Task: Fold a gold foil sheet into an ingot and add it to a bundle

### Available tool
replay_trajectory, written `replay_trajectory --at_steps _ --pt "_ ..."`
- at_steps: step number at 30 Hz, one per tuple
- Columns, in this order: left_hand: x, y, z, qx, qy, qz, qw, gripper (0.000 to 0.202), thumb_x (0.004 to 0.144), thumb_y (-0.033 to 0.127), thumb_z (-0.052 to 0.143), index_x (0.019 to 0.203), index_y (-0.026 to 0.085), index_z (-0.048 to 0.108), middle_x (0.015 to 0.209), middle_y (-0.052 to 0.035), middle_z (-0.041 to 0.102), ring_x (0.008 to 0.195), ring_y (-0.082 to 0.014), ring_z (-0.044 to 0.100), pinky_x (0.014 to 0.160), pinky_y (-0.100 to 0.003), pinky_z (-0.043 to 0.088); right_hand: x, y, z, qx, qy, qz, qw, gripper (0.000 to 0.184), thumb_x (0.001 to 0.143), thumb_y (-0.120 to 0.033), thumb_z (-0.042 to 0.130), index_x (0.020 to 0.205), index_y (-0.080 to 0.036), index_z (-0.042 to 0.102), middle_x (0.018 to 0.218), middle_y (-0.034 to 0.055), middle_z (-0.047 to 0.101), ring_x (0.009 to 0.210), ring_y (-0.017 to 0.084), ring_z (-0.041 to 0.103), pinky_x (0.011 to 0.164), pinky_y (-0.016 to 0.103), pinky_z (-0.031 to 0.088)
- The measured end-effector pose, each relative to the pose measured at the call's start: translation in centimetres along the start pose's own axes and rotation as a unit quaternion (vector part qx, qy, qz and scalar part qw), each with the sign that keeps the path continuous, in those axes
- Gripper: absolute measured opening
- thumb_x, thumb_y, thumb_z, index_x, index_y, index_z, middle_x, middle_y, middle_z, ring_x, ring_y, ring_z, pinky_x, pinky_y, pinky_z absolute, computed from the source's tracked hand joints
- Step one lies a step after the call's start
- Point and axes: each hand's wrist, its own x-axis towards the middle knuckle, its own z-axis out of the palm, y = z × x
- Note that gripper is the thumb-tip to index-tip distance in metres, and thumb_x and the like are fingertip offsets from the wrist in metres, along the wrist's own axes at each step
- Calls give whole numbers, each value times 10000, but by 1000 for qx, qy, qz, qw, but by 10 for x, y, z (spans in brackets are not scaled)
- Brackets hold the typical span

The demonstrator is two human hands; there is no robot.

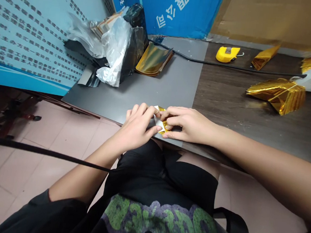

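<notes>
Near the front edge of the table lies a small, partly folded sheet of gold foil paper (pixel 159 123), its white back showing on one side. My left hand (pixel 140 124) grips its left side, thumb and fingertips on the white part. From the right, my right hand (pixel 186 125) holds the gold side with bent fingers, the thumb close to the table edge. Both hands cover much of the paper, so the exact fold cannot be made out.
A stack of gold foil sheets (pixel 153 60) lies beside crumpled plastic bags (pixel 119 40). Further right are a yellow tape measure (pixel 227 54), a folded gold piece (pixel 265 57) and a bundle of folded gold pieces (pixel 281 94). A black cable (pixel 219 64) crosses the table (pixel 218 97).
</notes>
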Motion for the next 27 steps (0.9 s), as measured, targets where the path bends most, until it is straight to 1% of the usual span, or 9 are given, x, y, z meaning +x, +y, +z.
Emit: replay_trajectory --at_steps 3,7,10,14,16,19,21,24,27 --pt "0 -9 -2 -15 39 28 999 194 986 360 580 1120 226 616 1078 -49 583 1016 -226 495 919 -414 415 0 2 0 10 2 -11 1000 233 953 -367 680 814 -181 679 1090 85 689 1002 216 660 875 352 500" --pt "5 -20 -3 -31 86 176 980 211 1023 293 507 1153 196 643 1134 -65 650 1079 -201 562 987 -393 439 0 10 -3 41 -6 -45 998 222 960 -367 673 863 -169 697 1072 96 674 953 198 648 851 334 509" --pt "9 -25 -4 -18 77 242 967 229 1028 323 526 1193 200 627 1223 -64 683 1213 -208 598 1039 -388 445 0 18 -9 88 -32 -77 993 213 965 -357 679 890 -160 705 1123 103 674 981 177 656 885 312 518" --pt "14 -29 -6 3 52 282 958 295 1036 323 519 1301 201 561 1324 -79 666 1337 -207 583 1049 -358 494 0 25 -17 106 -48 -90 989 203 958 -339 695 876 -154 716 1180 114 678 1041 183 675 932 322 529" --pt "16 -30 -7 7 52 291 955 329 1029 317 528 1326 177 543 1317 -104 660 1279 -202 621 1021 -344 535 -1 28 -20 98 -42 -97 990 201 950 -342 706 876 -158 731 1222 119 669 1148 211 659 992 351 524" --pt "20 -31 -9 26 67 302 951 288 1029 282 507 1276 148 575 1228 -113 687 1147 -194 669 949 -322 573 -2 35 -24 62 -18 -118 991 208 930 -368 732 888 -168 771 1271 130 646 1343 273 548 1109 420 467" --pt "26 -33 -12 42 70 303 949 262 1043 214 433 1221 151 615 1141 -92 713 1040 -169 686 876 -288 574 -3 40 -28 33 -8 -121 992 213 914 -392 748 899 -186 802 1252 132 634 1310 278 541 1099 438 463" --pt "44 -35 -21 42 32 319 946 302 1050 197 403 1152 171 687 994 -57 733 895 -138 688 792 -249 545 -5 46 -33 11 -2 -95 995 206 909 -414 751 965 -233 832 1253 131 598 1196 256 561 1044 439 474" --pt "69 -38 -34 -7 -65 339 938 238 1029 270 521 1114 196 730 983 -42 748 861 -124 699 779 -226 519 -6 45 -34 4 -3 -65 998 197 916 -408 741 977 -247 837 1275 131 585 1186 258 552 1041 446 461"
